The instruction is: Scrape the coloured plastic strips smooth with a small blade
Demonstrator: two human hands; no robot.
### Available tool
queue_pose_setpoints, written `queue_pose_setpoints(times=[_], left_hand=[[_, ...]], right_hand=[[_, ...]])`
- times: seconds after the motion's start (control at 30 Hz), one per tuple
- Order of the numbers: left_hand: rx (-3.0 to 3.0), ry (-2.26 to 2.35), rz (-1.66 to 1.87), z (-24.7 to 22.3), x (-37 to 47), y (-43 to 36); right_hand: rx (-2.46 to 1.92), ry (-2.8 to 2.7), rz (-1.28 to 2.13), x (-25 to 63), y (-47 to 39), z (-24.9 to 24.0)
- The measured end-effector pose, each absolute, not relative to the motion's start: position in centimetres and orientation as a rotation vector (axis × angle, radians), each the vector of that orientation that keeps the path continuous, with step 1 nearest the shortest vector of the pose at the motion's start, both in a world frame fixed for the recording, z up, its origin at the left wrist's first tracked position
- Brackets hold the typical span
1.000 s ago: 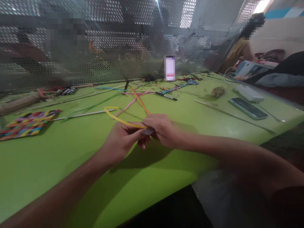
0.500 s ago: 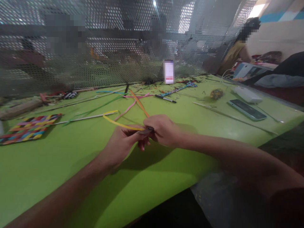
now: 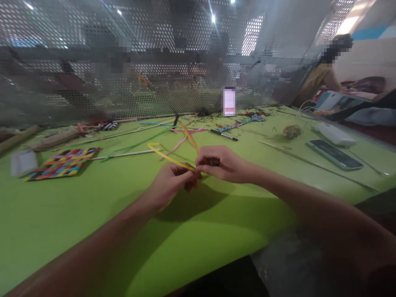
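A narrow yellow strip (image 3: 171, 159) runs into the fingertips of my left hand (image 3: 168, 185), which is closed around its end. My right hand (image 3: 229, 165) meets the left one, thumb and fingers pinched at the same end of the strip. Something dark shows inside the curled right fingers; what it is I cannot make out. An orange strip (image 3: 190, 138) reaches up to the right hand's knuckles from behind. Close by on the table, a pink strip (image 3: 175, 146) lies bent. The undersides of both hands are hidden.
A multicoloured woven mat (image 3: 66, 163) lies left on the green table (image 3: 77, 218). Behind the hands are a pen (image 3: 224, 135) and a propped phone (image 3: 229, 102) before a perforated metal screen (image 3: 173, 90). Another phone (image 3: 335, 154) lies right. A person (image 3: 321, 78) sits beyond.
The dark flat piece between both hands' fingertips is no longer there; something dark now shows within my right hand. My right fingers have turned to pinch by the yellow strip. The view has shifted slightly.
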State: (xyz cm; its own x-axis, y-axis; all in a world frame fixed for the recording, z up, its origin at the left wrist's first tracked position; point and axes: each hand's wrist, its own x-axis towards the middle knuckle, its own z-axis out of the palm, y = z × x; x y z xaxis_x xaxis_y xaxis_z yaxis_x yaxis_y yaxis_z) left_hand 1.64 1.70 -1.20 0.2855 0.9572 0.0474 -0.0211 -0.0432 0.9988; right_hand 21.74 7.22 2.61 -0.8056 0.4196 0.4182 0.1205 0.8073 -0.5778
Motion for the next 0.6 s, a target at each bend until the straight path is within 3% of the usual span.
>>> queue_pose_setpoints(times=[0.27,0.6], left_hand=[[1.495,0.979,0.996,-0.77,1.62,1.69],[1.461,1.002,1.082,-0.35,1.86,1.36]], right_hand=[[-0.442,-2.528,0.530,21.88,7.56,2.19],[-0.357,-2.518,0.616,21.71,7.20,2.37]])
